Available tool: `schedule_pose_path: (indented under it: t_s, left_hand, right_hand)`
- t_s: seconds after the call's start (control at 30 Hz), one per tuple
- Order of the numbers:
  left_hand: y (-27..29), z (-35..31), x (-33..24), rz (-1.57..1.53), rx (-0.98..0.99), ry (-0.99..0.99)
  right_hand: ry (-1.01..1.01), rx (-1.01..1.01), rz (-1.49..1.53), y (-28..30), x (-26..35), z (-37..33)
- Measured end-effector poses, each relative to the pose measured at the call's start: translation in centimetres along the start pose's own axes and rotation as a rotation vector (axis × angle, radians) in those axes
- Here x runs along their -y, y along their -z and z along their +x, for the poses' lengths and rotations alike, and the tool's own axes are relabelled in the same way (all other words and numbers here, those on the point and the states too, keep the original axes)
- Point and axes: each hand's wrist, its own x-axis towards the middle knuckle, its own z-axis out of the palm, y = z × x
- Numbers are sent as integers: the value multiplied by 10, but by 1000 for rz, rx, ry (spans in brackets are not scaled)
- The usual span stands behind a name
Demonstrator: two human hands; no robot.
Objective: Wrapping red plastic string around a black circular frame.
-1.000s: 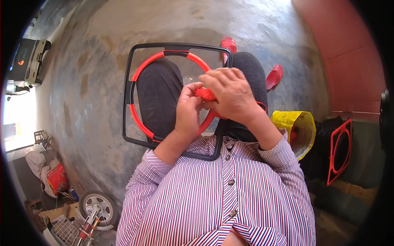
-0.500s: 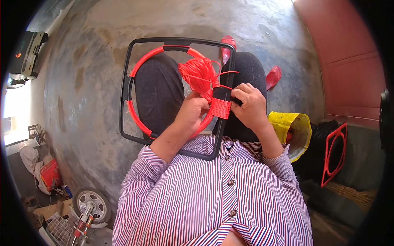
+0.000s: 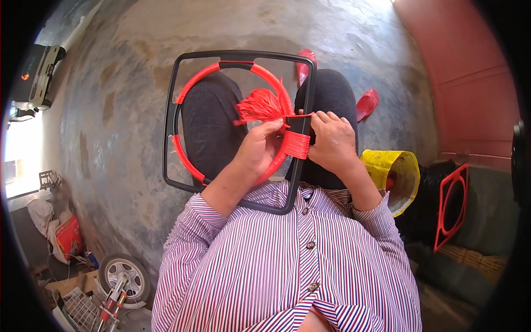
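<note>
Across my thighs lies a black rectangular frame (image 3: 168,127) with a round inner ring (image 3: 197,79) wrapped mostly in red cord. A thick bundle of red cord (image 3: 261,105) hangs inside the ring, by its right side. My left hand (image 3: 259,145) is closed on the cord below the bundle, thumb up, against the ring. Outside the frame's right bar, my right hand (image 3: 333,139) pinches a strand of cord drawn taut across from the ring. Just below the strand, neat turns of red cord (image 3: 296,145) cover the joint between ring and bar.
A yellow bag (image 3: 391,177) stands to my right, beside black material and a red frame with a round opening (image 3: 452,207). At lower left are a wheel (image 3: 125,279), a wire basket (image 3: 80,310) and a red box (image 3: 68,237). A red door (image 3: 464,77) is at far right.
The cord bundle has dropped lower and swung left. My right fingers have taken the strand and pulled it straight toward the right. The frame has barely moved.
</note>
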Motion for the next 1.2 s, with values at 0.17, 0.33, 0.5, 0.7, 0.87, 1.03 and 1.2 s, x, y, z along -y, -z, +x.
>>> schedule_pose_path:
  t_s: [0.17,0.33,0.5,0.7,0.87,1.03,1.2]
  left_hand:
    - [0,1,1,-32,26,74]
    - [-9,-4,-4,-98,45,103]
    - [-2,-3,0,-10,28,74]
    - [-3,-3,-1,-13,47,79]
    - [-9,-5,-1,-17,45,29]
    - [-9,-5,-2,-3,90,30]
    - [-8,-7,-2,-8,101,29]
  right_hand:
    - [48,-184,192,-4,1,-3]
    - [-49,-114,612,8,-28,-14]
    - [-288,-145,1472,12,-76,-38]
    - [0,-155,1950,18,-87,-58]
    - [41,-162,2145,30,-87,-55]
    - [-5,-264,2222,26,-84,-42]
    - [-22,-335,2346,42,-69,-33]
